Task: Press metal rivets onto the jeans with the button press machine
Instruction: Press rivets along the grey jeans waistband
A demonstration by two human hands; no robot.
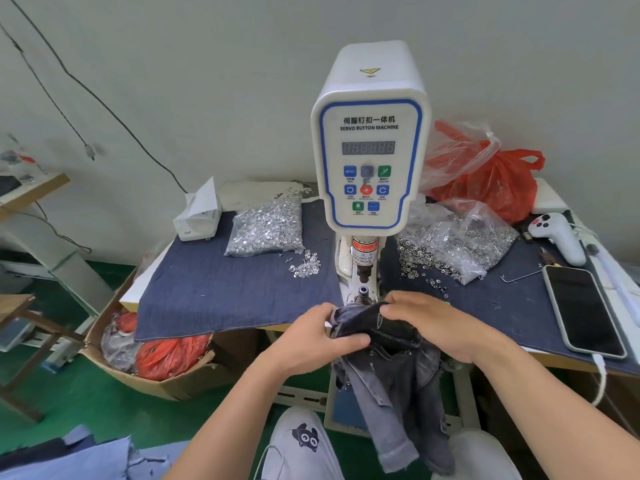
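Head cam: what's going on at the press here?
A seated person holds bunched dark jeans with both hands just in front of the button machine. The left hand grips the left side of the fold, the right hand pinches its top. The fabric sits below and short of the lower die, so nothing is under the punch yet. Bags of rivet parts lie on either side of the machine.

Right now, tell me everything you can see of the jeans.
The jeans are dark grey washed denim, bunched at the table's front edge just below the button press machine. The left hand pinches the bunched fabric from the left; the right hand grips it from the right and above. The rest hangs down past the table edge between the person's knees, one leg ending in a turned-up cuff. No rivet is plainly visible on them.
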